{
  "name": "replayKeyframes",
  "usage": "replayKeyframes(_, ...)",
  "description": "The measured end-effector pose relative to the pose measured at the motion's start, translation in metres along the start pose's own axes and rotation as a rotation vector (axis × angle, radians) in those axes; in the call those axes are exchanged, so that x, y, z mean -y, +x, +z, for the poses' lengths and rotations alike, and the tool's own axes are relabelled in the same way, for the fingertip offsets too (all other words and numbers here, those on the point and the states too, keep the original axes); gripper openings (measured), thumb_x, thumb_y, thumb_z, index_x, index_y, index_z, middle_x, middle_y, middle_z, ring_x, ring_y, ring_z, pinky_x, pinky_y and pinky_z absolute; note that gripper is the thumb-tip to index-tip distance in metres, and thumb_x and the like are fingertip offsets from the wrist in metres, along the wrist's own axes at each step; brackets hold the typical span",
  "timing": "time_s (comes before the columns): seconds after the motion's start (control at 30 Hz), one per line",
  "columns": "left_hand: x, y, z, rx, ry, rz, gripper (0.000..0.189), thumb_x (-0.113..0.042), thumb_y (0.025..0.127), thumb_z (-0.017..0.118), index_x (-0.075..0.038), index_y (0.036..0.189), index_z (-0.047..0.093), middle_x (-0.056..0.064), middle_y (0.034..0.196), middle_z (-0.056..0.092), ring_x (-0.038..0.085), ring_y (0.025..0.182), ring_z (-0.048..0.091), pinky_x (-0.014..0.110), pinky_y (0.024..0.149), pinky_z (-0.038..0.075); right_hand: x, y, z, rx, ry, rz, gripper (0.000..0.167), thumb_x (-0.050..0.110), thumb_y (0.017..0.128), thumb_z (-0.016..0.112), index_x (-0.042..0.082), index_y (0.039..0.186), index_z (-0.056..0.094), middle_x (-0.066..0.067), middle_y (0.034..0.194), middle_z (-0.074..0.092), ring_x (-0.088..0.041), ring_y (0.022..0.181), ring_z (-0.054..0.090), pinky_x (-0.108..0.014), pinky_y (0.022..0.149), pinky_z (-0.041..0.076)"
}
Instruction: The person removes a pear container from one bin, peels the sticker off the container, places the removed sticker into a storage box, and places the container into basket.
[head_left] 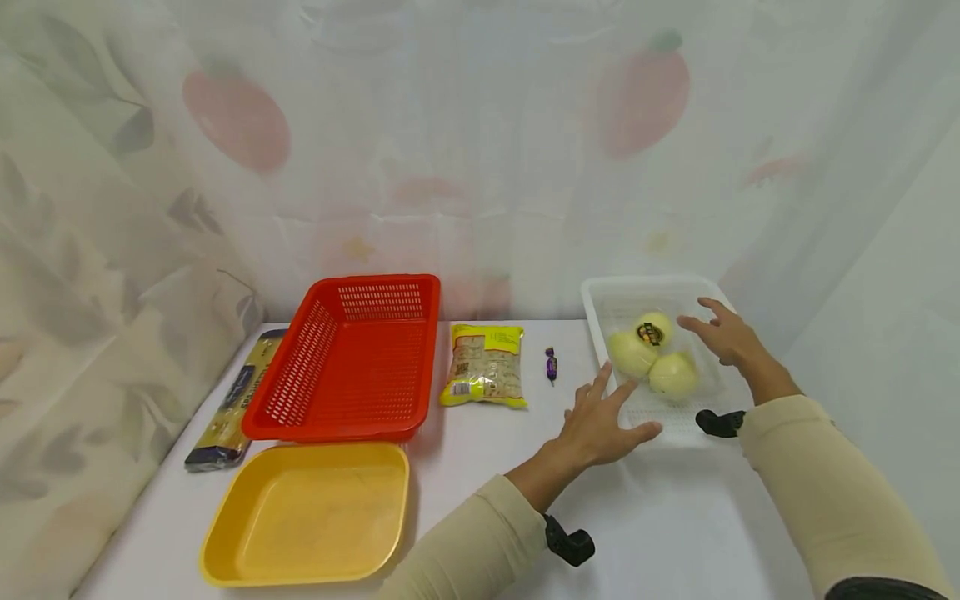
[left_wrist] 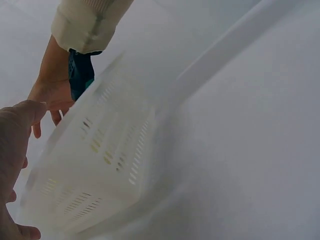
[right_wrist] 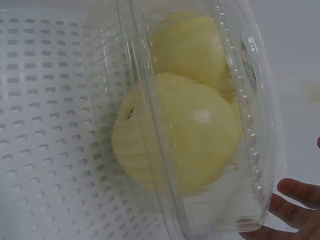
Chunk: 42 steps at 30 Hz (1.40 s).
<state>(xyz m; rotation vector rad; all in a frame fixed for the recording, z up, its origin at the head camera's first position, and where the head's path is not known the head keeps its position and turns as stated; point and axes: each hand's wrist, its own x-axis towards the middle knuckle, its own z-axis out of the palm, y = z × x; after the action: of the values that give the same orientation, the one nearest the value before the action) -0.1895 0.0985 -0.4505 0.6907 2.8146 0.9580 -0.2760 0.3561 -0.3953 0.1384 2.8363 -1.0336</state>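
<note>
The left hand (head_left: 600,423), at about 8 o'clock of the white basket (head_left: 652,282), and the right hand (head_left: 726,335), at about 2 o'clock, are both spread and pinch nothing; whether any finger touches, I cannot tell. Inside this basket lies a clear plastic box (right_wrist: 150,115) with three pale yellow fruits (head_left: 673,377). The box is probably thin, light and slippery, the fruits heavier and easily bruised; holding it low, on two opposite sides, seems best. Its dark round label (head_left: 649,334) is too small for reading, as is the print on the yellow bag (head_left: 486,367), at 9 o'clock from the basket.
</note>
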Motion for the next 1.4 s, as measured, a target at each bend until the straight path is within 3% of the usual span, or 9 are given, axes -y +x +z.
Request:
replayKeyframes(0.27,0.003,0.000,0.009,0.011,0.019,-0.027,0.071,-0.070,0.085,0.052,-0.037,0.146,0.041,-0.010,0.160,0.003,0.029,0.135,0.030,0.061,0.095,0.038,-0.008,0.006,0.006,0.045,0.149,0.064,0.099,0.067,0.089,0.048,0.008,0.155,0.002,-0.035,0.151,0.006,-0.058,0.131,0.017,-0.065,0.081,0.046)
replayKeyframes(0.37,0.003,0.001,0.012,0.007,0.033,-0.025,0.071,-0.071,0.085,0.050,-0.036,0.146,0.042,-0.010,0.160,0.002,0.027,0.134,0.031,0.060,0.094,0.039,-0.010,0.008,0.008,0.050,0.170,0.095,0.101,0.066,0.088,0.051,0.008,0.155,0.002,-0.031,0.154,0.000,-0.058,0.132,0.015,-0.065,0.079,0.046)
replayKeyframes(0.57,0.005,0.001,0.016,0.011,0.066,-0.019,0.073,-0.073,0.086,0.045,-0.034,0.148,0.040,-0.011,0.160,-0.003,0.028,0.134,0.032,0.058,0.093,0.041,-0.015,0.011,0.009,0.137,0.152,0.144,0.103,0.067,0.090,0.047,0.004,0.153,-0.005,-0.034,0.152,-0.006,-0.060,0.130,0.015,-0.064,0.082,0.046)
replayKeyframes(0.8,0.006,0.001,0.019,0.016,0.077,-0.027,0.073,-0.073,0.086,0.044,-0.034,0.148,0.039,-0.012,0.160,-0.004,0.028,0.136,0.030,0.058,0.094,0.041,-0.018,0.013,0.009,0.233,0.144,0.219,0.108,0.066,0.090,0.046,-0.007,0.148,-0.010,-0.037,0.150,-0.002,-0.055,0.133,0.017,-0.063,0.089,0.043)
replayKeyframes(1.03,0.005,0.000,0.018,0.029,0.081,-0.033,0.074,-0.073,0.087,0.043,-0.035,0.149,0.037,-0.013,0.160,-0.007,0.030,0.138,0.027,0.062,0.097,0.037,-0.022,0.013,0.012,0.251,0.198,0.307,0.104,0.060,0.090,0.053,-0.018,0.144,0.011,-0.037,0.146,0.023,-0.051,0.129,0.029,-0.054,0.084,0.049)
replayKeyframes(1.2,0.005,0.000,0.018,0.039,0.078,-0.040,0.074,-0.074,0.086,0.042,-0.035,0.150,0.035,-0.014,0.159,-0.008,0.030,0.138,0.025,0.062,0.097,0.036,-0.029,0.013,0.014,0.290,0.249,0.370,0.099,0.056,0.092,0.052,-0.015,0.146,0.009,-0.037,0.144,0.023,-0.050,0.127,0.032,-0.051,0.082,0.050)
replayKeyframes(1.4,0.005,0.000,0.018,0.045,0.076,-0.046,0.075,-0.074,0.087,0.042,-0.035,0.150,0.034,-0.013,0.159,-0.009,0.029,0.139,0.025,0.062,0.097,0.036,-0.033,0.013,0.017,0.309,0.352,0.397,0.094,0.052,0.093,0.053,-0.014,0.146,0.012,-0.038,0.144,0.023,-0.044,0.113,0.045,-0.048,0.081,0.052)
